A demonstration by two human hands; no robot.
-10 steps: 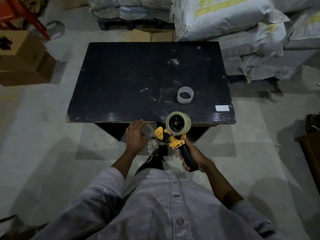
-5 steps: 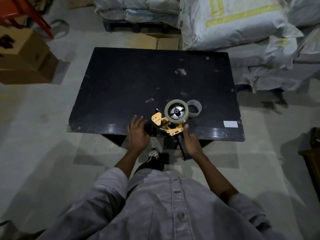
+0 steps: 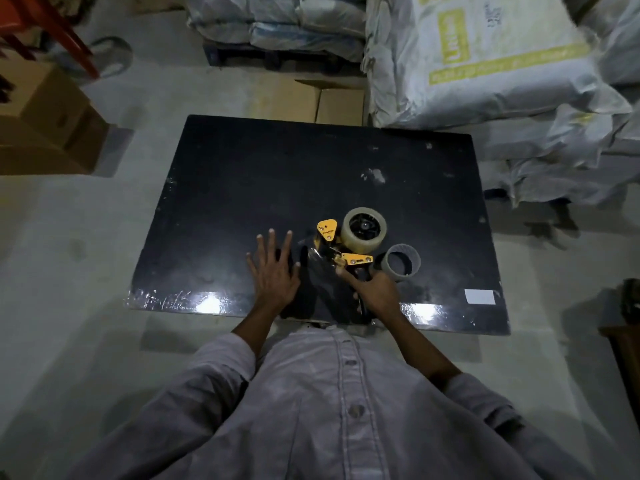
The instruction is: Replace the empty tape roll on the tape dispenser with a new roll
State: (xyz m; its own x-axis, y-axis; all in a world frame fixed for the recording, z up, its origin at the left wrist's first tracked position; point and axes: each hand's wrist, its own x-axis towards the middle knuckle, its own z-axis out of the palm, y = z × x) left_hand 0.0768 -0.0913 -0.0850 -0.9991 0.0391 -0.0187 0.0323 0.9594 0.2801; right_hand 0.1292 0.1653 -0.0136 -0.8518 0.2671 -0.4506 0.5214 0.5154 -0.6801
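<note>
Gripping the black handle of the tape dispenser (image 3: 355, 259), the right grip (image 3: 375, 292) is clamped round it near the front edge of the bench (image 3: 242, 188); the dispenser's yellow frame sits low over the dark top, though I cannot tell whether it touches; the new roll (image 3: 363, 230) of clear tape is mounted on the hub at the dispenser's far end; the empty core (image 3: 401, 266) stands on end on the bench just right of the dispenser, near the right grip; the left grip (image 3: 275, 271) lies flat on the bench left of the dispenser, fingers straight and spread apart, holding nothing; a white label (image 3: 479, 296) sits near the front right corner; pale sacks (image 3: 485, 64) are piled beyond the bench; cardboard boxes (image 3: 41, 123) stand at the left.
</note>
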